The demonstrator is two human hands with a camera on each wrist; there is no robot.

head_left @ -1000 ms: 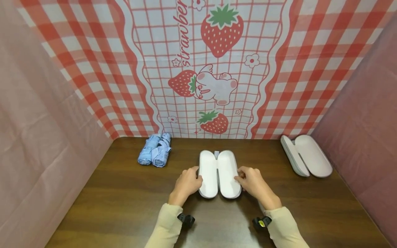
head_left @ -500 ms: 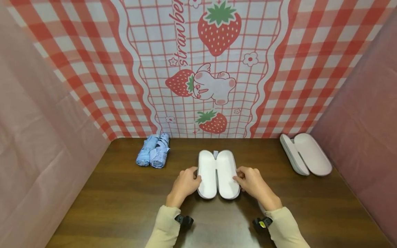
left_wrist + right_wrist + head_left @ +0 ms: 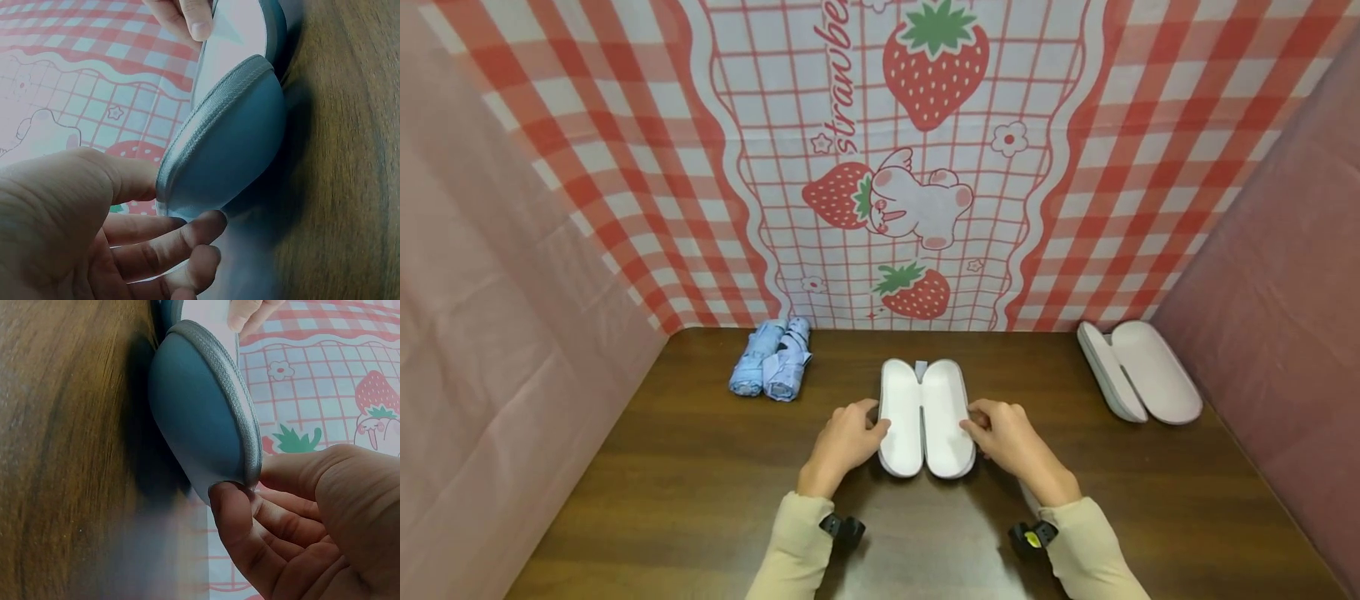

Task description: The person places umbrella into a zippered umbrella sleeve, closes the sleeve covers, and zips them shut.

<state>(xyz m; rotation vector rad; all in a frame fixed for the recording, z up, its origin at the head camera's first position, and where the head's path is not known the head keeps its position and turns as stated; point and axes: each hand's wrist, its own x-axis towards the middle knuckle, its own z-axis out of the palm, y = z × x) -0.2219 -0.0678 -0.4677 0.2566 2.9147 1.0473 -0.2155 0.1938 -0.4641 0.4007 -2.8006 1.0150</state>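
Note:
An opened glasses case lies at the middle of the table, white inside, its two halves spread side by side. Its outside is blue-grey with a zip-like edge, as the left wrist view shows on the near half. My left hand pinches the left half's outer rim, thumb on top and fingers below. On the opposite side, my right hand holds the right half's rim between thumb and fingers. The right wrist view shows a fingertip against the case's shell.
Two folded blue umbrellas lie together at the back left. A second opened glasses case is at the back right, beside the pink side cloth. A strawberry-print cloth hangs behind the brown table.
Both hands keep their hold on the case, which stays nearly in place. The view has shifted slightly.

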